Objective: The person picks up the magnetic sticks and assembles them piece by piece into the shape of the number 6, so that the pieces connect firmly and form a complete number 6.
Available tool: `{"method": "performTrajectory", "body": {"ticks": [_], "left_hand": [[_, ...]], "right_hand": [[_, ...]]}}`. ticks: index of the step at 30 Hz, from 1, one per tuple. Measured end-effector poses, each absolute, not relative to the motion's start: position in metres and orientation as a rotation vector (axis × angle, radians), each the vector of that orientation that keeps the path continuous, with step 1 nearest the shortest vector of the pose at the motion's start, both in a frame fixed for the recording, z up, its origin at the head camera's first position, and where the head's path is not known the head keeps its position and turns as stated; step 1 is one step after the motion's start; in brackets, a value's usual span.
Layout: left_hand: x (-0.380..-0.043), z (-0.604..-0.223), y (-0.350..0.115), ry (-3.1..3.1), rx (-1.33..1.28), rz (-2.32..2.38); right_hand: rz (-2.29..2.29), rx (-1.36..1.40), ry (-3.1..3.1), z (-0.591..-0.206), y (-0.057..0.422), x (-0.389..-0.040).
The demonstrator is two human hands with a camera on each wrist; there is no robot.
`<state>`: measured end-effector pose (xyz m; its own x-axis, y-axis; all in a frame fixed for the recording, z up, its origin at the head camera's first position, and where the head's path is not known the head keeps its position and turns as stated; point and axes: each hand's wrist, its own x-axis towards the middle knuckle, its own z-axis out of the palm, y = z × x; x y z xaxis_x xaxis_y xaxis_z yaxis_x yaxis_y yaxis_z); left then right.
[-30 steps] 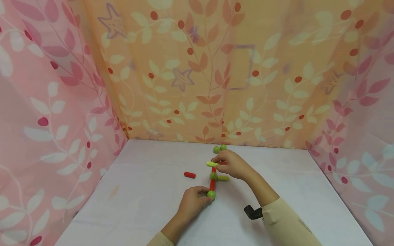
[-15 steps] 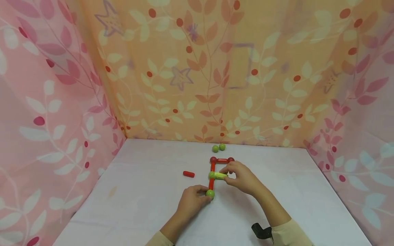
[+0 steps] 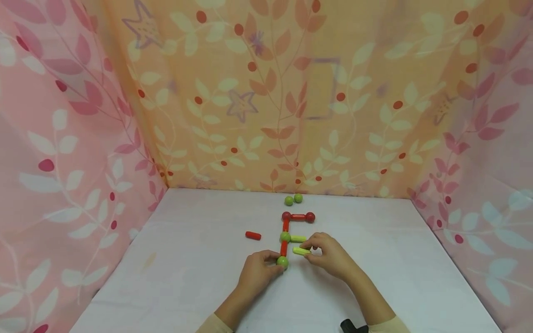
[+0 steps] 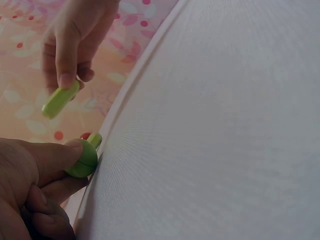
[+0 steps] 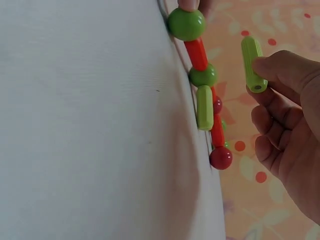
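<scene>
My left hand pinches a green ball between thumb and fingers, at the near end of a stick-and-ball figure on the white table. A red rod joins it to a middle green ball, from which a yellow-green rod points right. Another red rod leads to a red ball, then a short red rod runs to a second red ball. Above the table, my right hand pinches a loose yellow-green rod; a dark round spot shows on its end.
One loose red rod lies left of the figure. Two green balls sit together behind it, near the back cloth. Patterned curtains enclose the table at the back and both sides. A black object shows by the right sleeve.
My right hand came from the figure's far end toward me, carrying the yellow-green rod past the attached one to the near side. The left hand kept its hold on the green ball.
</scene>
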<state>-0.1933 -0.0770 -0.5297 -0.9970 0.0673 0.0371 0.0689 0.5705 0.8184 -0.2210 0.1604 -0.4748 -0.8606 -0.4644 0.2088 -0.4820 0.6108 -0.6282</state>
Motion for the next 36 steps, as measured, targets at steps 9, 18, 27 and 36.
{"method": "performTrajectory", "body": {"ticks": [9,18,27,36], "left_hand": [[-0.195,-0.529,-0.076,-2.791,-0.102,-1.463],[-0.192,-0.525,-0.081,-2.791,-0.079,-1.459],[-0.191,-0.525,-0.08,-2.801,-0.058,-1.457],[-0.191,-0.527,-0.077,-2.805,-0.075,-1.469]], "right_hand": [[1.161,0.811,-2.839,-0.489,0.161,-0.221],[1.161,0.891,-2.827,-0.499,0.156,-0.222],[1.166,0.893,-2.85,-0.511,0.159,-0.222],[1.182,0.849,-2.892,-0.516,0.157,-0.219]]}}
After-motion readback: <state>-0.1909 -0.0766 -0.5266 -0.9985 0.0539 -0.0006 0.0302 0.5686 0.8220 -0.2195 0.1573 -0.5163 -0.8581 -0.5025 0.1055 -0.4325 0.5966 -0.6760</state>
